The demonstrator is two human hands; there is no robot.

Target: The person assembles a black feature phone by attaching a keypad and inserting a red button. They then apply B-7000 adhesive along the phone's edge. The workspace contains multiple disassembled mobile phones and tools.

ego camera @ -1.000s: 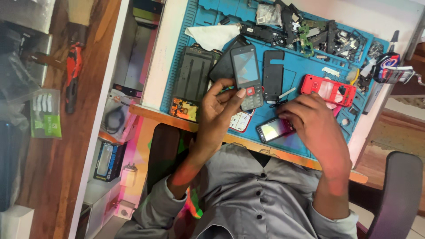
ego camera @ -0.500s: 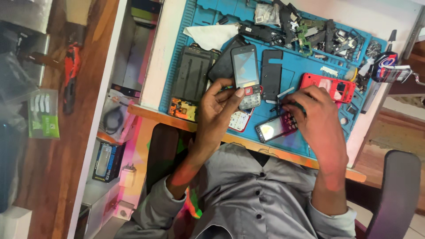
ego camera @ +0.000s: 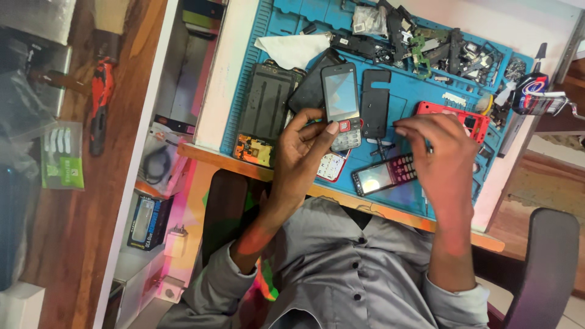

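Two phones: the left hand [ego camera: 304,143] grips one grey phone [ego camera: 341,103] in closed fingers; the right hand [ego camera: 442,152], fingers pinched on a thin tool [ego camera: 382,146], hovers over the second phone [ego camera: 385,175].

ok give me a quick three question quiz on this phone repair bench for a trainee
1. True or false: the left hand holds a keypad phone upright over the blue mat.
2. What lies on the mat just under the right hand? A) a second phone with its screen lit B) a coffee mug C) a book
3. What colour is the phone shell behind the right hand?

Key: 1 true; 2 A; 3 red
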